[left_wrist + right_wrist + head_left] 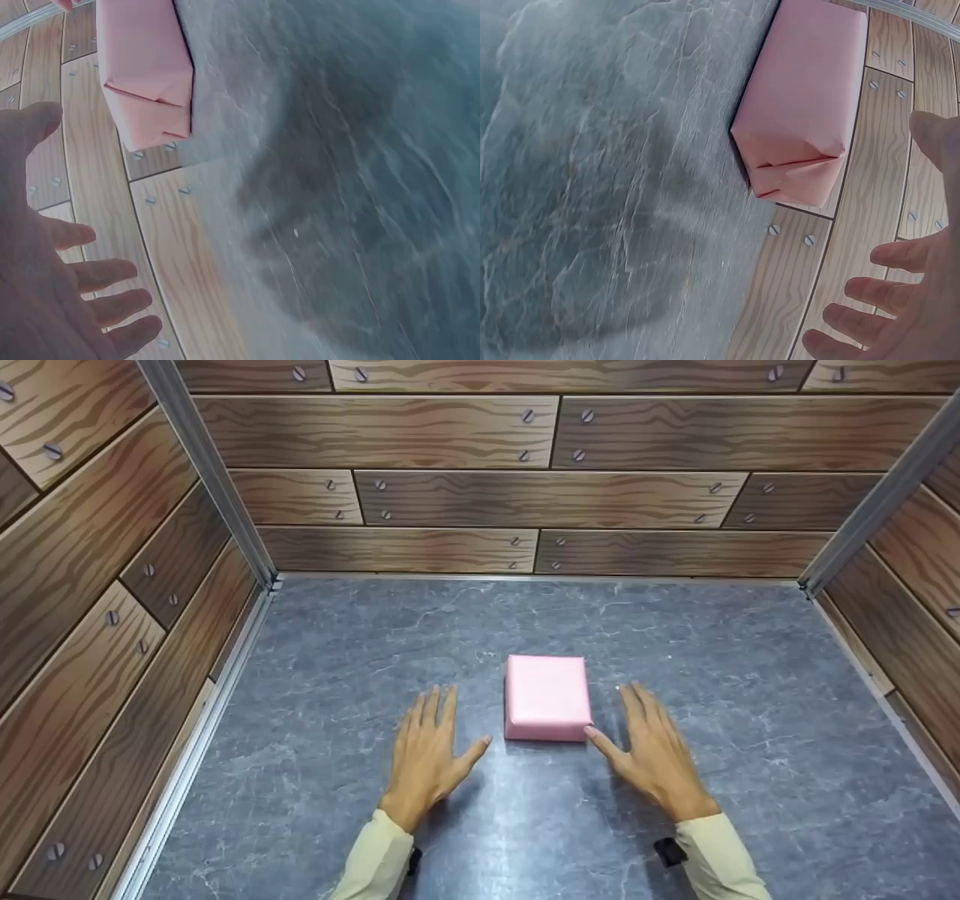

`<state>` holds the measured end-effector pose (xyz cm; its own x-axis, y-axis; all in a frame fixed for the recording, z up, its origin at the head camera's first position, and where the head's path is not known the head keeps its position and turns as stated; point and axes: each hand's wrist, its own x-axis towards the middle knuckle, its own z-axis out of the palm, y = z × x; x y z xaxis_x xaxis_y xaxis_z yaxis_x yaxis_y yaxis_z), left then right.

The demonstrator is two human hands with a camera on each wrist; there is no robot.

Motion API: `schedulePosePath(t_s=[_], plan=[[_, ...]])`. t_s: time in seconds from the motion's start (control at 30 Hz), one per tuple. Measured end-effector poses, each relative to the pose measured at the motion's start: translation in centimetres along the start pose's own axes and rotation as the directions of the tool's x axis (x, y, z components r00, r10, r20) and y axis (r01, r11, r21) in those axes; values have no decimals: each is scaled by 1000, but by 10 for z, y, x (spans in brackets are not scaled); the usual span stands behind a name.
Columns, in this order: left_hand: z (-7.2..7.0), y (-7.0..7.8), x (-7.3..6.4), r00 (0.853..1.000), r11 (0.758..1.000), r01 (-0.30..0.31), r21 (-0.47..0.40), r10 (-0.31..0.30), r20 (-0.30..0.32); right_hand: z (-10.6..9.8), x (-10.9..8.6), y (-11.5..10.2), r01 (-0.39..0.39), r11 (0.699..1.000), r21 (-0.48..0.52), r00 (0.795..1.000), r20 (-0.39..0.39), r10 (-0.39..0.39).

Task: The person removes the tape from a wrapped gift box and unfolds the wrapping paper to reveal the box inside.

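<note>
Pink box (547, 690) on gray marbled tbl (315, 780), plank-look walls (450, 431) around

Box sits flat btwn the left hand (426, 757) & right hand (656, 754); fingers on both r straight n spread, released, thumbs out twd the box, right thumb nr its front corner, pale sleeves (375, 859) at wrists

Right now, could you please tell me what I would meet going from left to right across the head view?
Left wood-patterned wall, left hand, pink box, right hand, right wood-patterned wall.
</note>
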<state>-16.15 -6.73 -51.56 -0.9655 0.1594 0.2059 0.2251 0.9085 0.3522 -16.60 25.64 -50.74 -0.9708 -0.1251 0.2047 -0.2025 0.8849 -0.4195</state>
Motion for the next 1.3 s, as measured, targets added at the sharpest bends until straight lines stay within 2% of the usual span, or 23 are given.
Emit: schedulePosePath(t_s=[0.3, 0.47, 0.63, 0.73, 0.83, 0.93, 1.13, 1.3], plan=[[3, 15, 13, 997, 991, 16, -135, -6, 71, 3, 10, -5, -27, 997, 69, 999, 42, 24], [8, 19, 21, 993, 969, 50, -244, -22, 115, 7, 16, -7, -43, 994, 102, 999, 37, 40], [16, 20, 28, 988, 946, 89, -311, -45, 148, 10, 20, -9, -54, 991, 124, 998, 21, 52], [21, 22, 32, 981, 924, 127, -360, -64, 183, 14, 23, -10, -74, 988, 134, 997, 18, 72], [25, 25, 35, 973, 888, 164, -429, -75, 216, 18, 25, -11, -100, 984, 148, 995, 21, 98], [28, 28, 37, 968, 838, 198, -509, -85, 236, 23, 27, -11, -127, 978, 164, 992, 25, 124], [31, 33, 42, 965, 729, 243, -640, -114, 237, 29, 31, -10, -173, 966, 192, 985, 52, 165], [37, 37, 47, 970, 656, 237, -716, -125, 207, 34, 33, -9, -204, 953, 224, 978, 78, 191]])
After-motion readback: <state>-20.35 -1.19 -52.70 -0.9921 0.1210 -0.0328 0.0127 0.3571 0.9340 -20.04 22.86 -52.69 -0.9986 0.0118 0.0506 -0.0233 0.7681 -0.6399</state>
